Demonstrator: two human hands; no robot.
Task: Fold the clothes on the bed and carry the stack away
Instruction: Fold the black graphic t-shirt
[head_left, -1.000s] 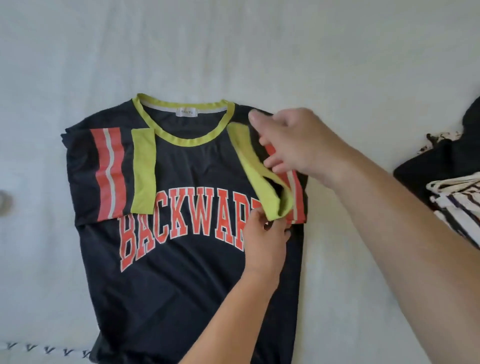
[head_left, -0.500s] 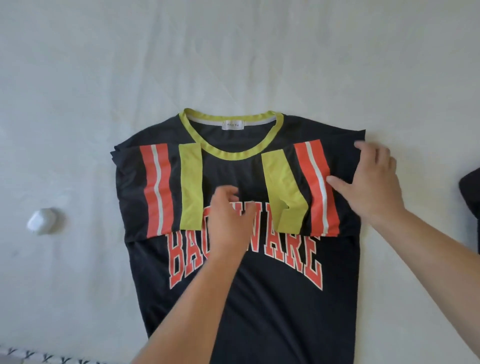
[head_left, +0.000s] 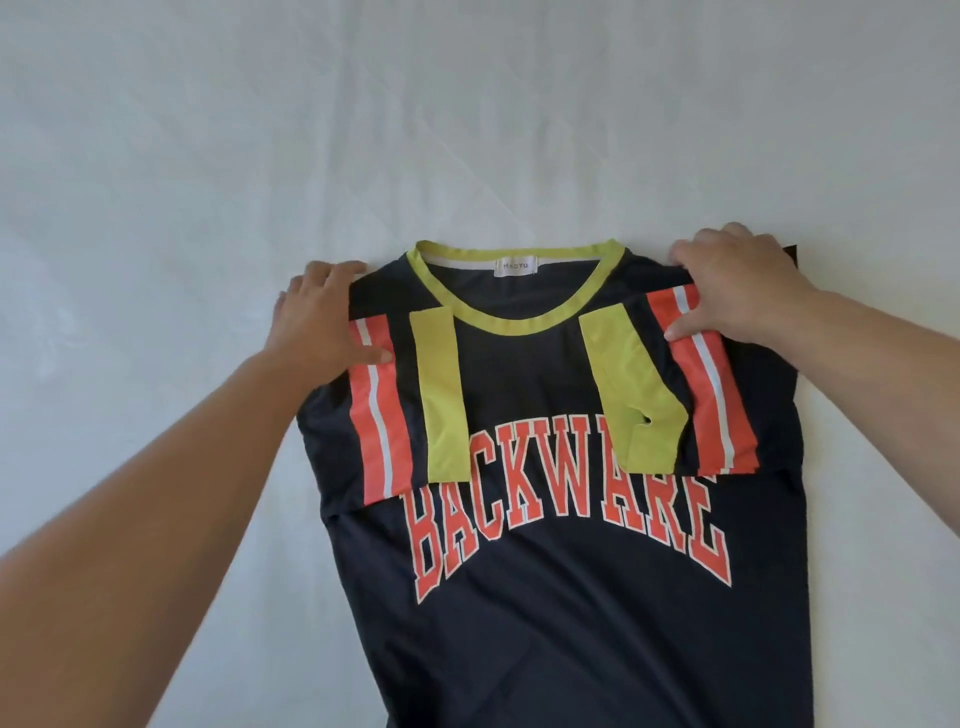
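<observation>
Navy T-shirt (head_left: 561, 623) flat on bed (head_left: 208, 156), sleeves folded in. L hand (head_left: 324, 317) & R hand (head_left: 737, 283) pinch its shoulders, fingers clamped on fabric.

A dark navy T-shirt (head_left: 561, 597) lay face up and flat on the white bed sheet (head_left: 467, 130), its yellow-green collar at the far end, both orange-and-white-striped sleeves with yellow-green cuffs folded inward over the chest, partly covering the orange arched lettering "BACKWARE", its hem running out of view.
</observation>
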